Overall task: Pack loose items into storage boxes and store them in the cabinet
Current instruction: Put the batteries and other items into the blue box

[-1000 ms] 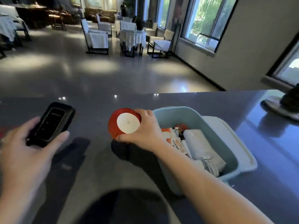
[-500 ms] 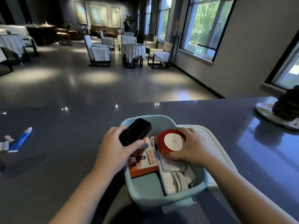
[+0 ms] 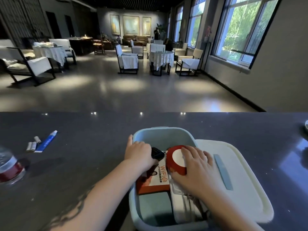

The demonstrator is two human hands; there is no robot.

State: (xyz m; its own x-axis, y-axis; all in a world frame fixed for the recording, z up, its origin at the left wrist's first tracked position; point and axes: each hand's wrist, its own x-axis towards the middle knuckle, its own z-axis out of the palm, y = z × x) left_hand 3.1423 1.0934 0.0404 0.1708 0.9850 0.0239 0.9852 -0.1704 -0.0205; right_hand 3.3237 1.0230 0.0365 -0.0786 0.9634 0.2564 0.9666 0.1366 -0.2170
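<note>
Pale-blue plastic, the storage box [image 3: 160,135] on the dark counter [image 3: 91,164] already holds an orange WiFi carton [image 3: 155,179]. Inside its rim the left hand [image 3: 139,154] curls round a black device [image 3: 157,155], and the right hand [image 3: 195,165] wraps a red roll [image 3: 176,161]. Beside it the lid [image 3: 241,180] lies off (no cabinet in sight); a tube [image 3: 47,141] and a bottle [image 3: 9,165] wait loose.

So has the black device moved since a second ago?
Yes. The black device went rightward, from over the counter left of the blue box to inside it, held by the left hand.
</note>
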